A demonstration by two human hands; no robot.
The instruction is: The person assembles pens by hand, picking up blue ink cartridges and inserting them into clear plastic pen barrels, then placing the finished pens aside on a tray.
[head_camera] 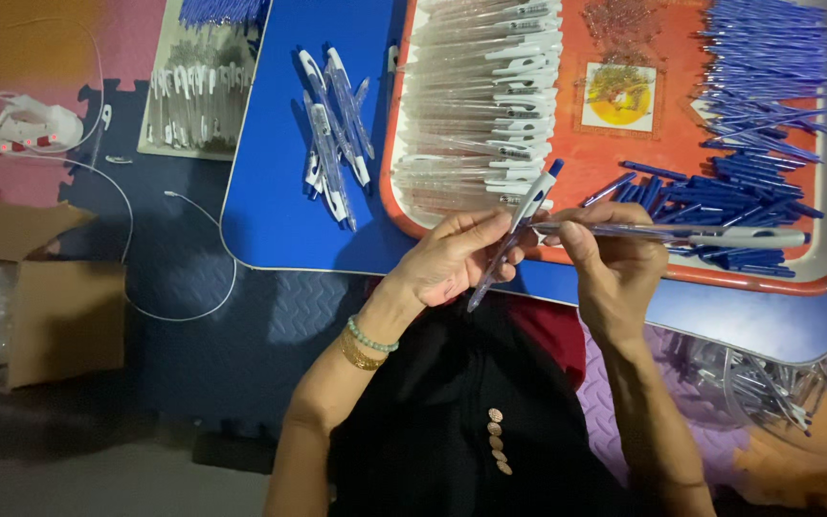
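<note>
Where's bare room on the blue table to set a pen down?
Bare blue table lies left of and below the finished pens, up to the tray. The tray is crowded: clear barrels, blue refills.

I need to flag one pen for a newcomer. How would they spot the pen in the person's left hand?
Start at the orange tray on the blue table. Just below its near edge, the left hand holds one pen tilted upward. Unlike the flat stacked pens on the tray, it is raised, alone, with a blue tip and white clip.
</note>
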